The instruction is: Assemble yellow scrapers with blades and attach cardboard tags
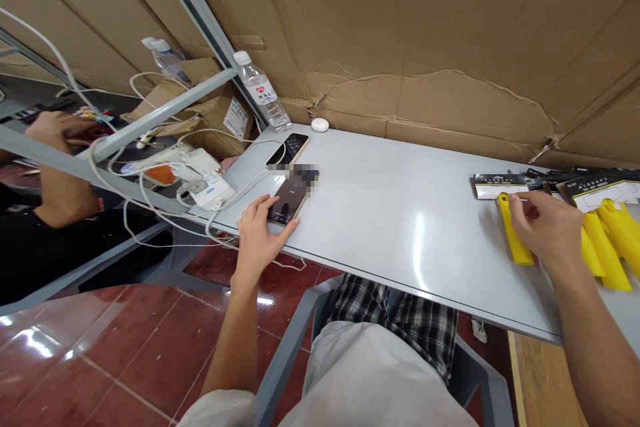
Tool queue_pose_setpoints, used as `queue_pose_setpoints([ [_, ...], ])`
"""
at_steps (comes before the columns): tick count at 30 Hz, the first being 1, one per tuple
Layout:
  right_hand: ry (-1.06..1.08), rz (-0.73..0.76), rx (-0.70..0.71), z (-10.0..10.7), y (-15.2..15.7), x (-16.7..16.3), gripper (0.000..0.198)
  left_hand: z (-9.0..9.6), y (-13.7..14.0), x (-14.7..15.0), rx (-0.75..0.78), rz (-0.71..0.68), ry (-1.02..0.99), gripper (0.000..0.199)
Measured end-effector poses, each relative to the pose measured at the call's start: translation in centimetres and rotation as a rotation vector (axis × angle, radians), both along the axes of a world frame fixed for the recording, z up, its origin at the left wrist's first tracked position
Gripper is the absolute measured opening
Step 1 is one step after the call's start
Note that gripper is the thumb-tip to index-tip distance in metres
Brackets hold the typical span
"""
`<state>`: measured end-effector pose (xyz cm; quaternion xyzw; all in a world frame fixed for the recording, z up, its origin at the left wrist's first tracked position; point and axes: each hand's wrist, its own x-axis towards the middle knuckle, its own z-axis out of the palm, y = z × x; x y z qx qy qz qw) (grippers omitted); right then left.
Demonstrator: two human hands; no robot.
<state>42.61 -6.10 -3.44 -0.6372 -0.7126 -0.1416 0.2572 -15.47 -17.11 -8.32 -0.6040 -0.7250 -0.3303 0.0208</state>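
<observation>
My left hand (263,230) grips the lower end of a dark-screened smartphone (287,202), thumb and fingers on its opposite edges, as it lies on the table. A second smartphone (289,150) lies just beyond it, face up. At the right, my right hand (547,223) is closed by a yellow-handled tool (515,233), its fingertips at the top of the handle below a black and white card (500,185). What sits inside those curled fingers is partly hidden. Several more yellow handles (613,260) with similar cards lie beyond and beside this hand.
A water bottle (264,95) and a white oval case (320,125) stand at the table's back. White cables and a power strip (207,187) crowd the left end near a metal frame (165,110). Cardboard (425,33) walls the back. Another person's arm (55,167) is at far left.
</observation>
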Motion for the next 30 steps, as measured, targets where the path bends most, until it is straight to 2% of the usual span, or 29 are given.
queue_pose_setpoints([
  [6, -0.245, 0.472, 0.143, -1.6, -2.0, -4.7, 0.021, -0.5, -0.4, 0.4, 0.175, -0.009, -0.002, 0.036],
  [9, -0.250, 0.593, 0.133, -2.1, -2.4, -5.8, 0.020, -0.4, -0.4, 0.5, 0.197, -0.029, 0.007, 0.035],
  [13, -0.211, 0.619, 0.071, -2.5, -2.2, -5.8, 0.016, -0.4, -0.2, 0.3, 0.166, -0.033, 0.017, 0.042],
  [18, -0.209, 0.654, 0.057, -2.8, -2.4, -5.9, 0.015, -0.3, 0.3, -0.2, 0.043, -0.046, 0.081, 0.060],
  [23, -0.184, 0.646, 0.028, -2.8, -2.4, -6.1, 0.017, 0.1, 0.4, -0.1, 0.001, -0.044, 0.068, 0.076],
  [28, -0.186, 0.621, -0.020, -2.8, -2.5, -6.1, 0.018, 0.7, 0.4, 0.2, -0.097, -0.016, 0.083, 0.059],
  [30, -0.173, 0.621, -0.023, -2.8, -2.5, -6.0, 0.017, 0.9, 0.5, 0.2, -0.123, -0.005, 0.082, 0.063],
])
